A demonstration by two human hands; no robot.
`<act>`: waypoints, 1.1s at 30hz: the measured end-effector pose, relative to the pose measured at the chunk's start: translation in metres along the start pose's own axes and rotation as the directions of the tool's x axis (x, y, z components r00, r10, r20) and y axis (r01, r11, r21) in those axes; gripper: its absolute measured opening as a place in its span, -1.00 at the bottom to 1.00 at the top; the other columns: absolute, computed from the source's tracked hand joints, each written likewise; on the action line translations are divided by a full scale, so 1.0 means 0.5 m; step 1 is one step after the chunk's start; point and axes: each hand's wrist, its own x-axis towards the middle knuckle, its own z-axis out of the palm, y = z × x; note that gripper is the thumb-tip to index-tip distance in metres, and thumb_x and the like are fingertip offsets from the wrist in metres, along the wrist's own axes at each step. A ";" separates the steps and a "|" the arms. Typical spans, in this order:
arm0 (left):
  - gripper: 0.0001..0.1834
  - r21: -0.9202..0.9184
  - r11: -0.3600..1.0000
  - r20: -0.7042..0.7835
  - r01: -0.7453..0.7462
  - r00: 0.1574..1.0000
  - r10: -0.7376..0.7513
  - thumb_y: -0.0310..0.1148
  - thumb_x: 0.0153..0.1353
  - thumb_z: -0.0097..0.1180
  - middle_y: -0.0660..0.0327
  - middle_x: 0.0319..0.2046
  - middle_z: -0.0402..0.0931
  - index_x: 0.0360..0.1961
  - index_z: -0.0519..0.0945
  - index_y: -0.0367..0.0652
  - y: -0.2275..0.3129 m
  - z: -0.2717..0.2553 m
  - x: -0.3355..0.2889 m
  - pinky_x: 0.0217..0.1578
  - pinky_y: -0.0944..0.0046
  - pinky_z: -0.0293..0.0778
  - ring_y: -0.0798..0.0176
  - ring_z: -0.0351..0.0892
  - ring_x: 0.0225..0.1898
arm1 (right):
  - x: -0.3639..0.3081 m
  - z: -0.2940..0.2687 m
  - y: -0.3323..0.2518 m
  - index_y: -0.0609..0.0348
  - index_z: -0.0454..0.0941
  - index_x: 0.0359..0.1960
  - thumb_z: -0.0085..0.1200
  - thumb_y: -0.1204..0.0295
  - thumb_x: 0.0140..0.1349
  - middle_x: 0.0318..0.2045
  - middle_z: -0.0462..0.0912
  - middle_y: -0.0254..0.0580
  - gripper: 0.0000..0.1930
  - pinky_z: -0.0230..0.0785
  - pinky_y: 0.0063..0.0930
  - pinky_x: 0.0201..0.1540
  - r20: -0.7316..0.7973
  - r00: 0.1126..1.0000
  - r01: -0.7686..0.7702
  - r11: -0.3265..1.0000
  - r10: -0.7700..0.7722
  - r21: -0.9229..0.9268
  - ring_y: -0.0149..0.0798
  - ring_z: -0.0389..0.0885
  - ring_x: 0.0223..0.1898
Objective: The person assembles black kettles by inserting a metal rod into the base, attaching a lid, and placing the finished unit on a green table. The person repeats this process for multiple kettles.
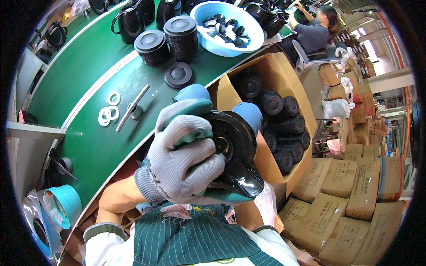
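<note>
I hold a glossy black jug (242,150) with a pouring spout in front of my apron, its top facing up. My left hand (184,155), in a grey knit glove with teal coating, lies closed over the jug's top, fingers curled at the round opening; whether a small part is between them is hidden. From below, my right hand (233,197) supports the jug near its spout; most of that hand is covered. On the green table, a loose black lid (178,75) lies beyond my left hand, beside a metal T-shaped tool (133,108) and several white rings (113,98).
Stacked black lids (181,37) stand behind the loose one. A light blue basin (230,50) holds small black and white caps. To my right, an open carton (306,177) contains black ribbed cylindrical parts. Sealed cartons (321,217) pile up beyond; a co-worker (315,35) sits at the far right.
</note>
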 end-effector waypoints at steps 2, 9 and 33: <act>-0.49 -0.032 0.997 0.008 -0.065 0.998 0.065 -0.12 -0.46 0.16 0.28 -0.31 0.50 -0.33 0.69 0.00 -0.015 -0.002 -0.013 0.11 -0.35 0.43 -0.04 0.52 -0.04 | 0.002 0.011 -0.011 0.09 0.29 0.46 0.14 0.34 0.35 0.36 0.43 0.02 -0.36 0.42 -0.01 0.36 0.023 0.999 -0.032 0.999 0.031 0.040 -0.03 0.49 0.31; -0.44 -0.018 0.993 -0.469 0.113 0.876 -0.108 -0.01 -0.26 0.40 0.11 -0.16 0.58 -0.20 0.68 -0.07 -0.005 0.062 -0.028 0.07 -0.29 0.49 -0.09 0.54 -0.03 | 0.014 0.021 -0.023 0.12 0.30 0.45 -0.01 0.17 0.41 0.33 0.46 0.03 -0.38 0.42 -0.04 0.37 0.060 0.994 -0.094 0.987 0.087 0.130 -0.01 0.50 0.29; -0.24 0.589 0.240 -0.052 0.772 0.332 -0.942 -0.05 0.23 0.34 -0.16 0.13 0.54 0.36 0.40 -0.20 -0.401 0.150 -0.436 0.12 -0.03 0.51 -0.18 0.58 0.10 | 0.095 0.092 -0.024 0.17 0.43 0.36 0.12 -0.09 0.34 0.22 0.53 0.13 -0.28 0.31 0.02 0.23 0.336 0.941 0.337 0.136 -0.034 -0.931 0.17 0.54 0.16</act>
